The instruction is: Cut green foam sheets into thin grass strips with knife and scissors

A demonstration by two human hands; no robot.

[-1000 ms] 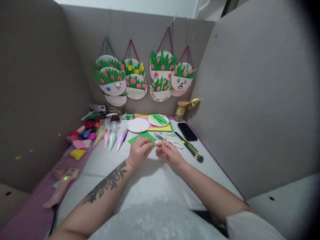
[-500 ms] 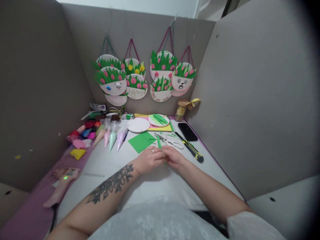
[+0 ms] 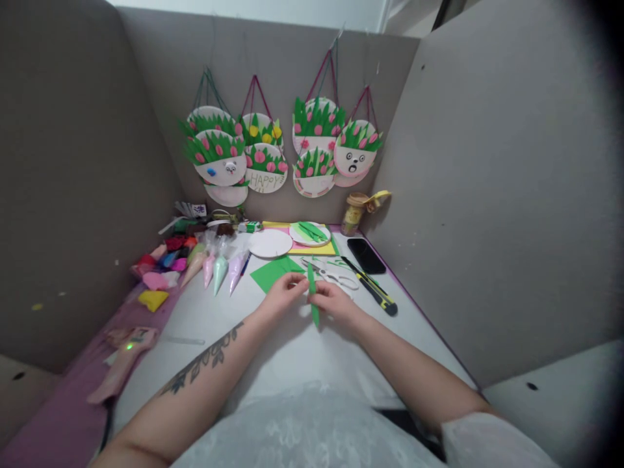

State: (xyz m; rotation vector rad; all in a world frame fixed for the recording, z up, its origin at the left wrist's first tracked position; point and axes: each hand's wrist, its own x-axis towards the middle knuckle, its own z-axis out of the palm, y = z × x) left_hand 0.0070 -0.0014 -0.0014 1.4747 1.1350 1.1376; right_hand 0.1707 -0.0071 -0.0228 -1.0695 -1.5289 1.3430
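Note:
A narrow green paper leaf (image 3: 314, 313), pointed at its lower end, stands nearly upright in front of me over the table. My right hand (image 3: 334, 301) pinches it at mid-length from the right. From the left, my left hand (image 3: 286, 290) has its fingers curled and its fingertips closed at the leaf's edge. Just beyond the hands lie white-handled scissors (image 3: 347, 281), partly hidden by the leaf and fingers. A sheet of green paper (image 3: 268, 275) lies behind my left hand.
Right of the scissors are a yellow-black utility knife (image 3: 377, 294) and a phone (image 3: 366, 255). Farther back, a paper plate (image 3: 271, 244) lies beside another plate with green leaves (image 3: 312, 233). Filled piping bags (image 3: 220, 272) and a pink glue gun (image 3: 121, 367) are at left.
My hands have parted slightly and the left wrist has turned. The leaf, mostly covered by the fingers before, now shows along most of its length.

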